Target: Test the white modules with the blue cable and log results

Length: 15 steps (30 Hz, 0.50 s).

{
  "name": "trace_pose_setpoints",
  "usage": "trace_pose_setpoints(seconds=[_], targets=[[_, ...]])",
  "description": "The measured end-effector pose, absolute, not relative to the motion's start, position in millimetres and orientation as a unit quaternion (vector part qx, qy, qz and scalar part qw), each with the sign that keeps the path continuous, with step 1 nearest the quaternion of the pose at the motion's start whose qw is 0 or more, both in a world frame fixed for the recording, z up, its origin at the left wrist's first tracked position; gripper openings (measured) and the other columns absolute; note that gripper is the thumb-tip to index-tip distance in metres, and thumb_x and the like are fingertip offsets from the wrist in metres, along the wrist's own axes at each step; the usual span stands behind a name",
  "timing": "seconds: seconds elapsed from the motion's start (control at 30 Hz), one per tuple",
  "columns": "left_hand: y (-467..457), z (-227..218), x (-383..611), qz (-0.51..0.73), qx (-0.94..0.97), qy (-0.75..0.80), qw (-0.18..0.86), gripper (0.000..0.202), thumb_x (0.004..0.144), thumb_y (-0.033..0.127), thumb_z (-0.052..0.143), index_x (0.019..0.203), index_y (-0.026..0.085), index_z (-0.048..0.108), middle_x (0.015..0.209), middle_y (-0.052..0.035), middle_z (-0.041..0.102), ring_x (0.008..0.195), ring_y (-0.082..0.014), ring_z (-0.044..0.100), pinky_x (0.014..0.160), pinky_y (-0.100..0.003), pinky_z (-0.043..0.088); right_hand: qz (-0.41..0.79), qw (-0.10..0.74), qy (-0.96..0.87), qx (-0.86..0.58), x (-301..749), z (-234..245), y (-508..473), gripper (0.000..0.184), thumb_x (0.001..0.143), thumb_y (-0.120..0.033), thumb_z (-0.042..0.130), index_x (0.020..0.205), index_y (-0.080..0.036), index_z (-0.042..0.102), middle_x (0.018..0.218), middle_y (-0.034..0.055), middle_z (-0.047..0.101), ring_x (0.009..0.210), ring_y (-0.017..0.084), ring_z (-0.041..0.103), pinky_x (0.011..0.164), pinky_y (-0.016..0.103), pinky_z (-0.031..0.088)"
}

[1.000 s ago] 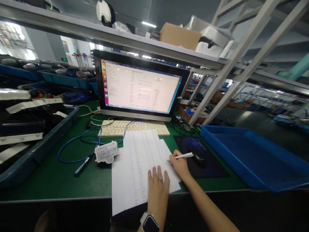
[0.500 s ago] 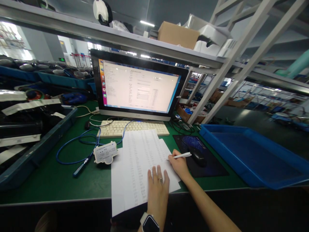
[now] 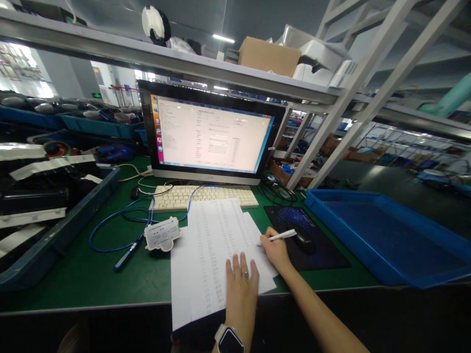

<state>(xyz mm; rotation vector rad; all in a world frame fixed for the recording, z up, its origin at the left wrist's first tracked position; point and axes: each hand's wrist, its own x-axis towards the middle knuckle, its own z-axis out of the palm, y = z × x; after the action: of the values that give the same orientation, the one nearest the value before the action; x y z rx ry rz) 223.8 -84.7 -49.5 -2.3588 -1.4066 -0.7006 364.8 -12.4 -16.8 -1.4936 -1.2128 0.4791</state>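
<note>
Little changes over the last second: the right hand [image 3: 275, 252], pinched around the white pen [image 3: 284, 235], edges slightly rightward and the pen tilts more, so the penwork seems barely advanced. The left hand [image 3: 242, 291] lies flat, spread over printed sheets [image 3: 203, 260] on the worktop [image 3: 143, 282], below the keyboard [image 3: 169, 199].

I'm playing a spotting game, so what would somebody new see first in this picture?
Probably the big lit screen, at the back of the green table behind a pale keyboard. Next, in front, the left hand spread on printed papers, and the right hand beside it holding a white pen. Then the wide blue tray on the right.
</note>
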Motion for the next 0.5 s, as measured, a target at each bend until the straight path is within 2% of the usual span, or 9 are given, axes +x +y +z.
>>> trace_pose_setpoints(seconds=[0.17, 0.33, 0.37, 0.43, 0.5], targets=[[-85, -44, 218, -0.232, -0.834, -0.475, 0.160, 0.038, 0.079, 0.022, 0.060, 0.117, 0.016, 0.059, 0.126, -0.0177, 0.056, 0.116, -0.0344, 0.051, 0.095, -0.053, 0.045, 0.260, 0.542, -0.475, -0.642, 370, -14, -7, 0.023, 0.064, -0.037, 0.043, 0.053, -0.024, 0.028, 0.040, -0.0077, 0.034, 0.038, 0.008, 0.029, 0.038, 0.022, 0.024], [-96, -25, 197, -0.244, -0.856, -0.453, 0.058, 0.079, 0.069, 0.038, 0.069, 0.137, 0.014, 0.037, 0.144, -0.0190, 0.033, 0.132, -0.0351, 0.032, 0.102, -0.050, 0.040, 0.348, 0.440, -0.511, -0.652, 388, 0, 2, 0.028, 0.066, -0.044, 0.048, 0.050, -0.023, 0.037, 0.036, -0.0047, 0.041, 0.031, 0.008, 0.030, 0.034, 0.022, 0.020], [-96, -19, 188, -0.260, -0.852, -0.450, 0.059, 0.080, 0.070, 0.040, 0.067, 0.138, 0.015, 0.034, 0.146, -0.0176, 0.030, 0.134, -0.0343, 0.027, 0.103, -0.050, 0.038, 0.353, 0.418, -0.521, -0.655, 395, 3, 3, 0.028, 0.065, -0.044, 0.051, 0.050, -0.022, 0.041, 0.036, -0.0038, 0.043, 0.031, 0.009, 0.032, 0.034, 0.022, 0.021], [-93, -7, 165, -0.291, -0.836, -0.455, 0.091, 0.066, 0.080, 0.037, 0.057, 0.138, 0.015, 0.034, 0.147, -0.0148, 0.028, 0.136, -0.0316, 0.022, 0.106, -0.050, 0.034, 0.346, 0.381, -0.541, -0.665, 410, 12, 3, 0.029, 0.063, -0.042, 0.058, 0.048, -0.021, 0.044, 0.035, -0.0027, 0.045, 0.032, 0.010, 0.037, 0.037, 0.023, 0.025], [-82, 4, 136, -0.312, -0.807, -0.482, 0.139, 0.053, 0.086, 0.031, 0.049, 0.135, 0.013, 0.038, 0.146, -0.0155, 0.030, 0.137, -0.0309, 0.020, 0.107, -0.051, 0.029, 0.314, 0.360, -0.552, -0.684, 424, 22, 0, 0.031, 0.062, -0.040, 0.063, 0.046, -0.021, 0.045, 0.035, -0.0024, 0.045, 0.035, 0.012, 0.041, 0.041, 0.024, 0.028]])
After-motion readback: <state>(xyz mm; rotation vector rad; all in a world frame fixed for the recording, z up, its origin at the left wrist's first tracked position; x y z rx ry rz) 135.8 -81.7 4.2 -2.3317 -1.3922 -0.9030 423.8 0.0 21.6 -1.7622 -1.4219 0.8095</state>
